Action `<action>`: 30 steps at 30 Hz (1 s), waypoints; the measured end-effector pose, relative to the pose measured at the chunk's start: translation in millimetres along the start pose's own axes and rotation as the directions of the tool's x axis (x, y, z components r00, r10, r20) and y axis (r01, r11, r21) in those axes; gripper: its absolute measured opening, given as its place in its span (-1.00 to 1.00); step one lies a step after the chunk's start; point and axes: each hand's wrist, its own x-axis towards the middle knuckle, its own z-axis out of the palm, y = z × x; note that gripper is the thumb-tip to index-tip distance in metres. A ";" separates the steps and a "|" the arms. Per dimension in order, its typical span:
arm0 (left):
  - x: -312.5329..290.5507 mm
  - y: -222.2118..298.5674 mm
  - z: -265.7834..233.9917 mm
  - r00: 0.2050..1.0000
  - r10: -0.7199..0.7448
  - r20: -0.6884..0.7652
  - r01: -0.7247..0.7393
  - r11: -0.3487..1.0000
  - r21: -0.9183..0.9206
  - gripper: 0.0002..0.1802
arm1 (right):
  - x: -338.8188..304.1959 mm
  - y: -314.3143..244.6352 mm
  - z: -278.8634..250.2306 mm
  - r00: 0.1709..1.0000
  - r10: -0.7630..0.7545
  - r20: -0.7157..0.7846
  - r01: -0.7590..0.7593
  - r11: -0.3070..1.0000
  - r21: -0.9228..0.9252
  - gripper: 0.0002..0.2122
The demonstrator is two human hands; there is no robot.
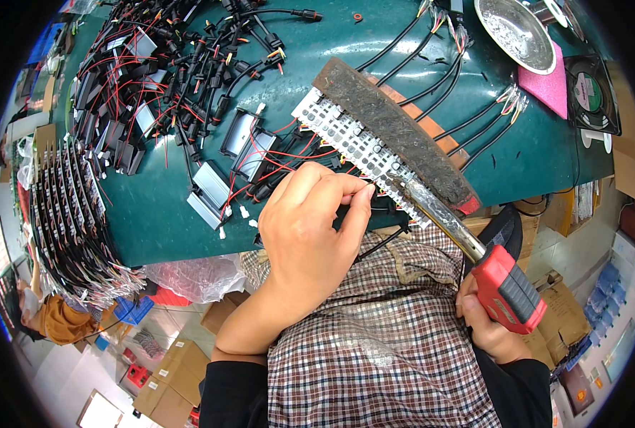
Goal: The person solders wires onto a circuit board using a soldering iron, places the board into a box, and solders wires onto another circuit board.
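Left hand curled into a pinch, thumb and forefinger closed on a thin black wire right at the near edge of a white perforated terminal strip. Right hand wrapped tight around the red and grey handle of a soldering iron, well off to the right of the pinch and nearer the body. From that handle, a metal shaft slanting up and left, passing just right of the pinching fingertips and ending beside the white strip. Directly beyond the pinch, along the far side of the strip, a long dark worn bar lying diagonally, touching the strip. Further beyond, black cables with coloured stripped ends fanning out to the upper right over the green bench mat. Just left of the pinch, small grey open housings with red and black leads trailing toward the fingers. Far left and beyond, a tangled heap of black connectors and red wires. At the far left edge, a fanned stack of narrow circuit boards. Up and to the right, well apart from both hands, a round metal dish beside a pink pad. Below the hands, a checked shirt filling the near view.
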 end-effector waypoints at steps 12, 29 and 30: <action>-2.0 -0.2 -0.1 0.999 0.051 -0.005 -0.051 0.999 -0.007 -0.88 | 3.2 0.2 -5.9 0.979 -0.162 0.127 0.170 0.984 -0.049 -0.93; -6.1 -0.9 -1.1 0.998 0.054 0.033 -0.054 0.998 -0.018 -0.89 | -2.6 11.1 -11.4 0.965 -0.201 0.167 0.213 0.975 -0.058 -0.68; -5.5 -0.2 -0.9 0.998 0.055 0.034 -0.054 0.998 -0.017 -0.89 | -2.7 7.0 -8.9 0.965 -0.201 0.166 0.212 0.976 -0.056 -0.68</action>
